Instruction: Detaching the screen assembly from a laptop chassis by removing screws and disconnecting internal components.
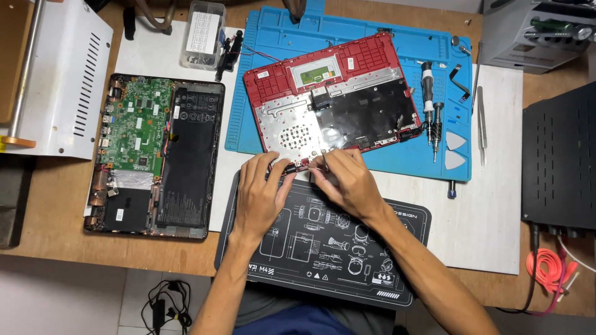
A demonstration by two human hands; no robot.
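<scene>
Both hands sit at the near edge of the red laptop shell point(329, 102) on the blue mat point(267, 124). Left hand point(261, 192) pinches the hinge corner, probably steadying it; right hand point(351, 183) grips a thin tool, can't tell what.

Red laptop shell point(329, 93), blue mat point(347, 37), green circuit board point(133, 127).

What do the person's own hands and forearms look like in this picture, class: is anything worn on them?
Both the left hand and the right hand are bare: no gloves, and no rings, watch or wristband that I can make out. The forearms are uncovered too, with no sleeves reaching into view. No markings show on them.
</scene>
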